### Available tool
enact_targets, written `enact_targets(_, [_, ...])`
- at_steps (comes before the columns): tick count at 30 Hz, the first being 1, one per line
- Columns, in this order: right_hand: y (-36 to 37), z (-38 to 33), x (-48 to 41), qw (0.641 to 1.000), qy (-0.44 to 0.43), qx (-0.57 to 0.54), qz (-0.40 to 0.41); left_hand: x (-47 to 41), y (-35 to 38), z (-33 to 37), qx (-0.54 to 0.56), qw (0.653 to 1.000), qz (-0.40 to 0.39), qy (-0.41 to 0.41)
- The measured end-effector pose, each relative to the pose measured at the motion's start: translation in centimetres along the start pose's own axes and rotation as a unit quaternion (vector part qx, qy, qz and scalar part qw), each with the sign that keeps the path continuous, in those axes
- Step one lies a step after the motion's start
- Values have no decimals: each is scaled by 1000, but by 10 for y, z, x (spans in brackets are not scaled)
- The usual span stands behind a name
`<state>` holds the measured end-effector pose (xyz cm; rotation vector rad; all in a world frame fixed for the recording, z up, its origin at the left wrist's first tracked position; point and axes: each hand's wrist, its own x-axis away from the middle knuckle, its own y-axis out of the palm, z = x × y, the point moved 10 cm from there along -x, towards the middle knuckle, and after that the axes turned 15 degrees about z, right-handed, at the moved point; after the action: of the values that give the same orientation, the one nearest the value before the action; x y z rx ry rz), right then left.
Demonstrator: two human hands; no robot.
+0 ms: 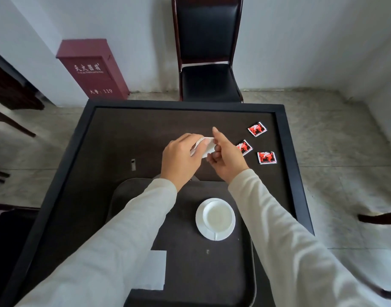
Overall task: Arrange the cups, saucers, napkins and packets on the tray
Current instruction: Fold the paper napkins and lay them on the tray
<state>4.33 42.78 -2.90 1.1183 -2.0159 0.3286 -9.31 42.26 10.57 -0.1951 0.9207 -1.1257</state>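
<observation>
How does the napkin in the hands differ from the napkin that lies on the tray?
The napkin in the hands is held in the air above the table, between the left hand and the right hand; the napkin on the tray lies untouched. The held one looks bent and partly folded; the other lies flat. The held one is mostly hidden by fingers; the other is partly hidden by the left sleeve. Both are white.

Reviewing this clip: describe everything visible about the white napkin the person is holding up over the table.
The white paper napkin is thin, soft-looking and partly folded or crumpled, so its full shape is hidden. It is held above the dark table, beyond the tray's far edge, and appears to touch nothing else. The left hand grips its left side with curled fingers, while the right hand pinches its right edge, index finger extended. Only a small part shows between the hands.
</observation>
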Motion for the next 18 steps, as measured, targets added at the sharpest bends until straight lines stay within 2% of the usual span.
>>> enact_targets(5, [-34, -3, 32, 994, -31, -105, 15, 6, -43, 17, 77, 992, 25, -97])
enact_targets(8, [-38, 4, 56, 994, -63, -80, -29, 8, -72, 18, 109, 981, 48, -156])
enact_targets(12, [-20, 16, 102, 982, -70, -56, -163, 20, -108, 15, 119, 967, 67, -214])
enact_targets(18, [-17, 30, 133, 982, -86, -44, -163, 57, -156, -1, 136, 948, 93, -273])
